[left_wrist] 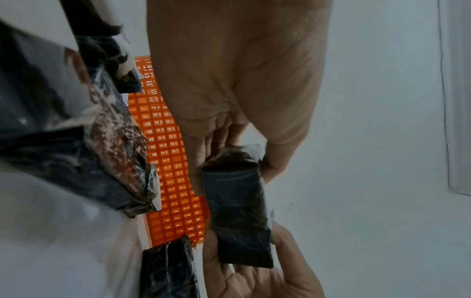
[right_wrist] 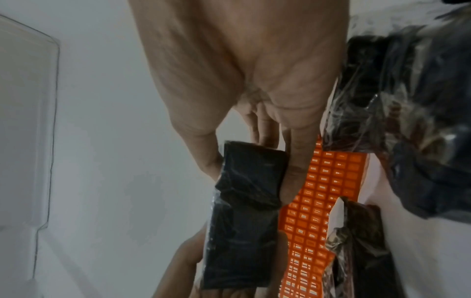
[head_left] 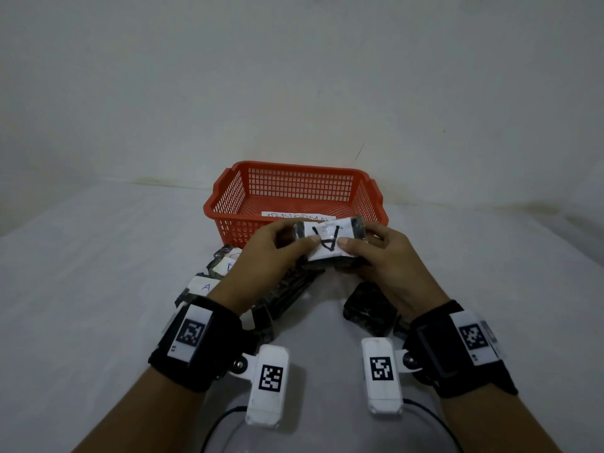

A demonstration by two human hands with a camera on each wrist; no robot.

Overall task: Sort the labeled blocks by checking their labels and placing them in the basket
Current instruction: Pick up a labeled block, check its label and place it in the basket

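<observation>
Both hands hold one dark wrapped block (head_left: pixel 328 241) just in front of the orange basket (head_left: pixel 228 197). Its white label, facing up toward me, reads "A". My left hand (head_left: pixel 281 246) pinches the block's left end, thumb on the label. My right hand (head_left: pixel 372 253) pinches the right end the same way. In the left wrist view the block (left_wrist: pixel 239 213) shows its dark underside between the fingers (left_wrist: pixel 277 165) of both hands. The right wrist view shows the same block (right_wrist: pixel 244 211) beside the basket's mesh wall (right_wrist: pixel 321 197). A white paper label (head_left: pixel 297 216) lies inside the basket.
Several more dark wrapped blocks lie in a pile (head_left: pixel 287 289) under my hands, one with a label "A" (head_left: pixel 204 286) at the left, another (head_left: pixel 369 308) near my right wrist. The white table (head_left: pixel 98 289) meets a plain wall behind the basket.
</observation>
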